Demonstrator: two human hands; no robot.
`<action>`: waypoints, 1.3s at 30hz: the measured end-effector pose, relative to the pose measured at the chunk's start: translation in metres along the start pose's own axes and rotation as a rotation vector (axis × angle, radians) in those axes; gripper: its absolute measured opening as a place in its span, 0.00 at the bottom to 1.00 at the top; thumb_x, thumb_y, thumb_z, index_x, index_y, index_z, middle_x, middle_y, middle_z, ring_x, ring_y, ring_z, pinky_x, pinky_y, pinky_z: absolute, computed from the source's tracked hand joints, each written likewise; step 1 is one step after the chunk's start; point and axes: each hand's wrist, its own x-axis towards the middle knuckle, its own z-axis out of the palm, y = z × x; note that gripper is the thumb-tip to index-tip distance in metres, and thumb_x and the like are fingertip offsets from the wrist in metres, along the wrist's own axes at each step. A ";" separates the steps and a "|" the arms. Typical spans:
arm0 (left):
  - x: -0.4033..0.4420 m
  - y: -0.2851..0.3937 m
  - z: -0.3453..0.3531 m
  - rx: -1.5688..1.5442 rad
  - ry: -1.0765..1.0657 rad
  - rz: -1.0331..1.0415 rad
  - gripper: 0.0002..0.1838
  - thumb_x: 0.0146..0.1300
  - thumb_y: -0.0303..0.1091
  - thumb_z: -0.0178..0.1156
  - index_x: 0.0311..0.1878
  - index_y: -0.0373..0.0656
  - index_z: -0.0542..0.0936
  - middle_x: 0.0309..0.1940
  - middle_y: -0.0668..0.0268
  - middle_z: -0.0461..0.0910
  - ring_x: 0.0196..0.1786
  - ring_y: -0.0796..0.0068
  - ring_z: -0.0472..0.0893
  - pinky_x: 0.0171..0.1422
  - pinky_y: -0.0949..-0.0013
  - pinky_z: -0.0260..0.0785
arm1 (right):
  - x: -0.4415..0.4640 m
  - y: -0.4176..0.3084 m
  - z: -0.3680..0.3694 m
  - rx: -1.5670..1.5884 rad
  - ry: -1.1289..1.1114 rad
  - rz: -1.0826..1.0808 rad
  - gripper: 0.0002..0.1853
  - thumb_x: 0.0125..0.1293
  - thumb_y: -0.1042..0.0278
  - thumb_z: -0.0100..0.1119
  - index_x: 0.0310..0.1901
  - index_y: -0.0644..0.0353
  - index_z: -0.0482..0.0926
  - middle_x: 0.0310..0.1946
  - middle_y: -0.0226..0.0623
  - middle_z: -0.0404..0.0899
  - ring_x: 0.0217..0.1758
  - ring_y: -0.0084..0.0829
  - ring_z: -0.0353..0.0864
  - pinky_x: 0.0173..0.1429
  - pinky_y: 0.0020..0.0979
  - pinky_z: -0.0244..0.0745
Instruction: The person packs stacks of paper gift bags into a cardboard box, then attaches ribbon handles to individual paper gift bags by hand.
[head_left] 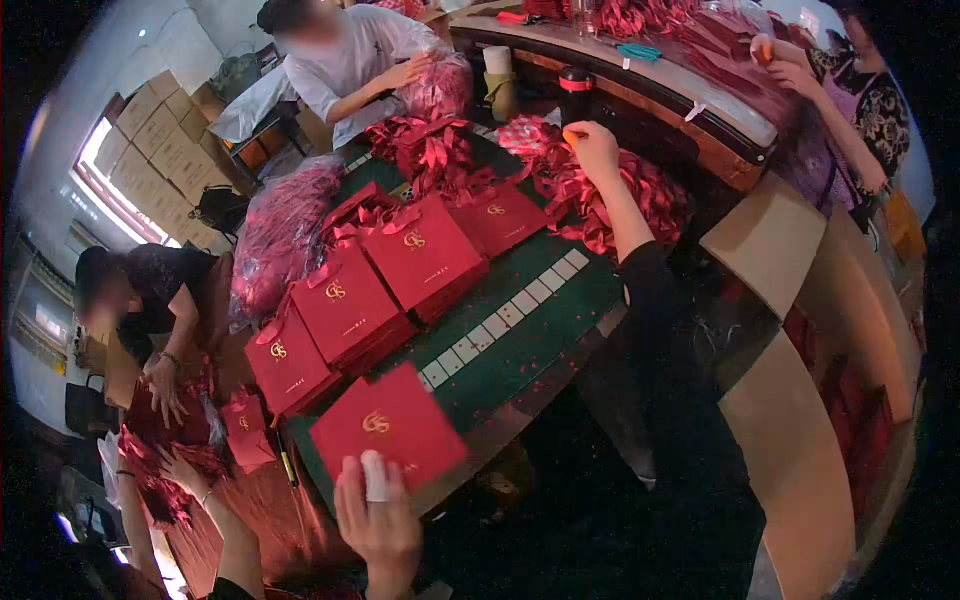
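Note:
My left hand (385, 525), one finger wrapped in white, grips the lower edge of a flat red paper gift bag (400, 415) with a gold logo. The bag is over the near edge of the green table. Raised over a heap of red ribbons (630, 205) at the far right, my right hand (597, 155) has its fingers curled closed. Something orange shows at a fingertip; what they pinch, if anything, I cannot make out. Stacks of similar red gift bags (350, 305) with ribbon handles lie beyond my left hand.
A strip of white cards (500, 322) runs along the green tabletop (520, 375). Plastic-wrapped red bundles (285, 235) lie to the left. Co-workers handle red goods at the left, back and far right. Open cardboard flaps (770, 240) stand at my right; a dark tumbler (576, 95) stands behind.

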 end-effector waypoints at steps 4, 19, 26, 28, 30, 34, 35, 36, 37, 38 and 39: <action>0.013 0.061 0.049 -0.187 0.063 0.187 0.11 0.61 0.28 0.51 0.43 0.35 0.80 0.47 0.51 0.78 0.51 0.56 0.78 0.52 0.59 0.73 | -0.026 0.021 0.022 -0.284 -0.567 -0.333 0.05 0.49 0.70 0.58 0.27 0.57 0.83 0.32 0.41 0.80 0.38 0.42 0.80 0.44 0.40 0.75; 0.020 0.064 0.158 -0.425 -0.341 -0.105 0.35 0.58 0.51 0.59 0.63 0.38 0.66 0.63 0.49 0.62 0.65 0.51 0.63 0.68 0.44 0.50 | -0.045 0.051 0.015 -0.863 -0.732 -0.535 0.07 0.47 0.74 0.57 0.30 0.59 0.82 0.35 0.40 0.81 0.44 0.41 0.80 0.46 0.41 0.76; 0.031 0.054 0.159 -0.550 -0.299 -0.104 0.46 0.48 0.49 0.68 0.64 0.33 0.60 0.59 0.50 0.62 0.64 0.50 0.61 0.69 0.49 0.51 | -0.018 0.059 -0.013 -0.911 -0.664 -0.392 0.09 0.52 0.69 0.55 0.32 0.64 0.81 0.33 0.48 0.81 0.42 0.46 0.81 0.44 0.45 0.76; 0.033 0.060 0.156 -0.546 -0.294 -0.170 0.48 0.43 0.47 0.71 0.64 0.32 0.60 0.59 0.49 0.62 0.62 0.49 0.62 0.67 0.55 0.56 | -0.003 0.056 -0.021 -0.476 -0.652 -0.265 0.07 0.53 0.66 0.60 0.31 0.58 0.82 0.35 0.47 0.81 0.40 0.49 0.80 0.43 0.47 0.75; 0.037 0.064 0.149 -0.477 -0.296 -0.221 0.48 0.40 0.45 0.72 0.62 0.31 0.62 0.55 0.50 0.64 0.59 0.49 0.63 0.64 0.57 0.58 | 0.015 0.062 -0.006 0.025 -0.191 -0.276 0.11 0.54 0.60 0.65 0.34 0.57 0.83 0.31 0.45 0.81 0.39 0.43 0.81 0.44 0.39 0.74; 0.040 0.062 0.147 -0.408 -0.310 -0.250 0.42 0.38 0.49 0.72 0.55 0.35 0.69 0.47 0.54 0.68 0.54 0.54 0.67 0.61 0.55 0.60 | 0.062 -0.016 -0.033 0.805 0.457 0.154 0.14 0.64 0.63 0.60 0.43 0.66 0.80 0.37 0.36 0.81 0.36 0.28 0.78 0.42 0.31 0.71; 0.041 0.064 0.145 -0.386 -0.265 -0.271 0.39 0.37 0.49 0.72 0.51 0.36 0.71 0.44 0.57 0.69 0.52 0.56 0.68 0.59 0.57 0.61 | 0.060 -0.063 -0.061 0.792 0.485 0.185 0.10 0.64 0.66 0.59 0.41 0.64 0.80 0.33 0.28 0.78 0.33 0.17 0.71 0.38 0.20 0.67; 0.040 0.064 0.146 -0.382 -0.274 -0.269 0.39 0.37 0.49 0.72 0.51 0.36 0.71 0.44 0.57 0.69 0.52 0.57 0.69 0.59 0.57 0.61 | 0.044 -0.070 -0.064 0.785 0.475 0.201 0.10 0.64 0.66 0.59 0.41 0.64 0.80 0.33 0.28 0.78 0.33 0.17 0.71 0.38 0.20 0.67; 0.039 0.063 0.147 -0.379 -0.276 -0.265 0.39 0.37 0.49 0.72 0.51 0.36 0.71 0.44 0.57 0.69 0.51 0.57 0.69 0.59 0.57 0.61 | 0.053 -0.073 -0.062 0.818 0.441 0.185 0.10 0.64 0.66 0.58 0.41 0.65 0.79 0.34 0.29 0.78 0.33 0.18 0.71 0.38 0.21 0.67; 0.035 0.064 0.148 -0.338 -0.232 -0.226 0.40 0.38 0.50 0.72 0.53 0.36 0.71 0.44 0.57 0.69 0.51 0.57 0.69 0.59 0.57 0.61 | 0.089 -0.047 -0.067 0.848 0.409 0.167 0.10 0.64 0.66 0.58 0.41 0.65 0.79 0.34 0.29 0.78 0.33 0.19 0.71 0.39 0.21 0.67; 0.033 0.064 0.151 -0.360 -0.251 -0.239 0.40 0.38 0.50 0.71 0.54 0.35 0.71 0.44 0.56 0.69 0.51 0.57 0.69 0.59 0.57 0.61 | 0.079 -0.051 -0.077 0.879 0.379 0.146 0.10 0.64 0.67 0.57 0.41 0.65 0.79 0.34 0.30 0.78 0.34 0.19 0.71 0.40 0.22 0.67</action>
